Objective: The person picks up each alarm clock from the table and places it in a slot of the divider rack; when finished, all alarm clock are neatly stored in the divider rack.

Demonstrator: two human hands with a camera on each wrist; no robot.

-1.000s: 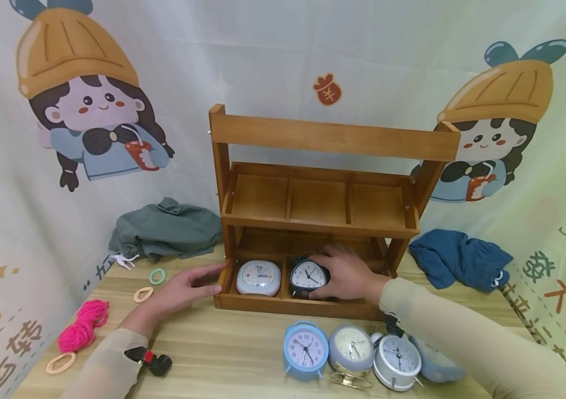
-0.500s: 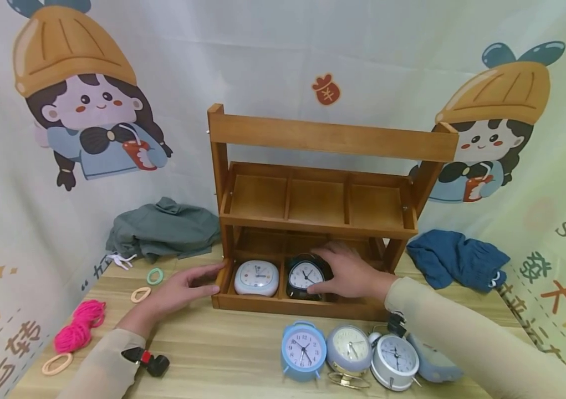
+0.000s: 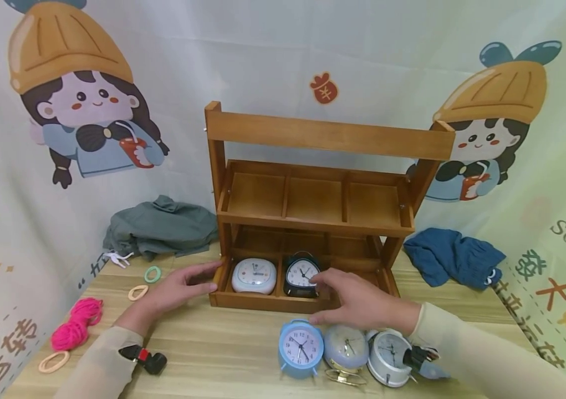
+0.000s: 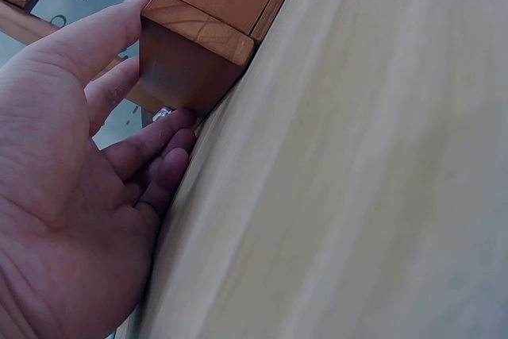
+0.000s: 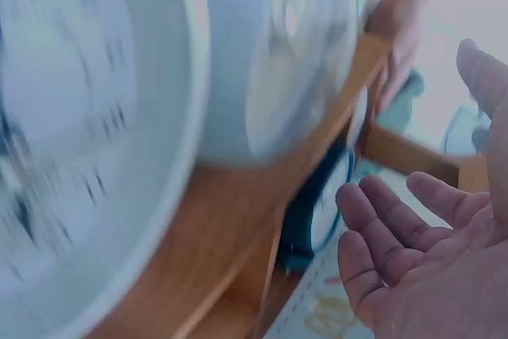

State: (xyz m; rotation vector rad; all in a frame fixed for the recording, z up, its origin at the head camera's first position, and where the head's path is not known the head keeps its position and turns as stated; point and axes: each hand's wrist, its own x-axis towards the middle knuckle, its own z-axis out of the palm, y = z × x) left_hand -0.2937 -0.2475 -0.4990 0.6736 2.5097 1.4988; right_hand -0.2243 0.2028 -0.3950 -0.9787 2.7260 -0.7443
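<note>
The wooden two-tier rack (image 3: 312, 223) has a white oval clock (image 3: 254, 276) in its lower left compartment and a dark triangular alarm clock (image 3: 301, 274) in the lower middle one. My left hand (image 3: 178, 291) rests against the rack's left end, thumb and fingertips at its corner (image 4: 198, 45). With nothing in it, my right hand (image 3: 357, 299) hovers in front of the rack, fingers spread. Its fingertips overlap the dark clock's right edge in the head view, and its thumb lies above a blue alarm clock (image 3: 301, 350). The right wrist view shows its palm (image 5: 444, 283) bare.
Beside the blue clock stand a lavender clock (image 3: 346, 348) on a gold base and a white alarm clock (image 3: 387, 359); a pale blue one (image 3: 434, 370) is partly behind the sleeve. Pink yarn (image 3: 77, 324), rings (image 3: 153, 274), a grey cloth (image 3: 160, 227) and a blue cloth (image 3: 454, 257) lie around.
My right hand has let go of the dark clock, which stays in the middle compartment, and has moved toward the front clocks. My left hand keeps its place at the rack.
</note>
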